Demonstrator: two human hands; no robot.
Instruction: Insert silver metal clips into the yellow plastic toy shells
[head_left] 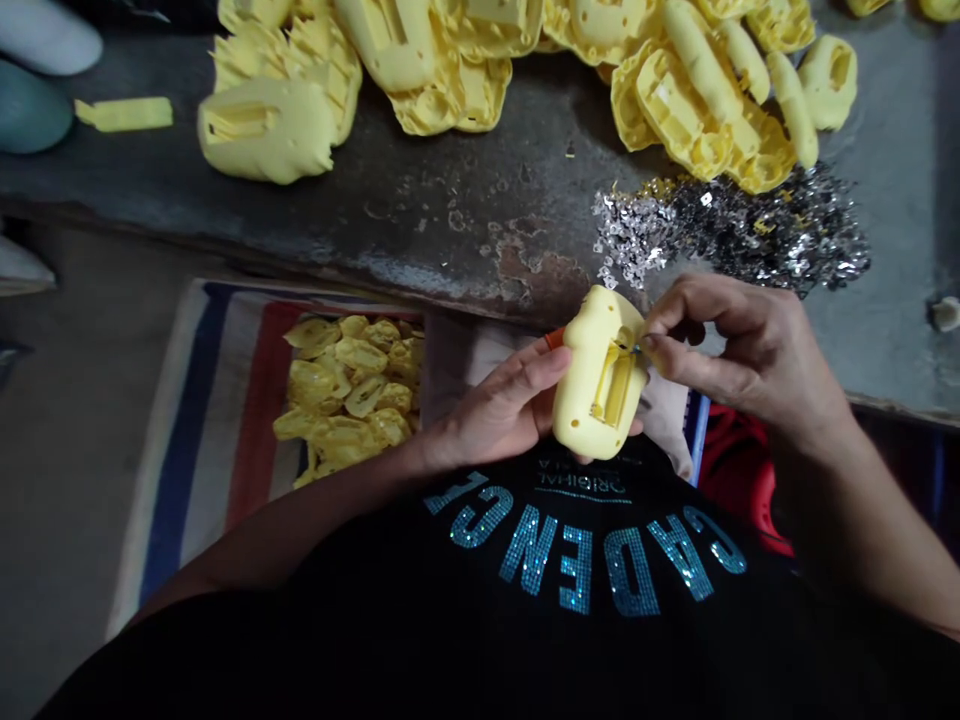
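My left hand (pixel 502 405) cups a pale yellow plastic shell (pixel 596 375) from the left and below, just in front of my black shirt. An orange bit (pixel 554 338) shows behind its fingers. My right hand (pixel 739 345) is pinched at the shell's right side, fingertips pressed on a small metal piece at the inner slot; the piece is too small to name surely.
A worn grey bench (pixel 450 200) carries a heap of yellow shells (pixel 675 90) along its far side and a pile of small shiny metal clips (pixel 735 230). Below left, a striped sack (pixel 217 400) holds more yellow parts (pixel 349 390). A red object (pixel 739 460) lies lower right.
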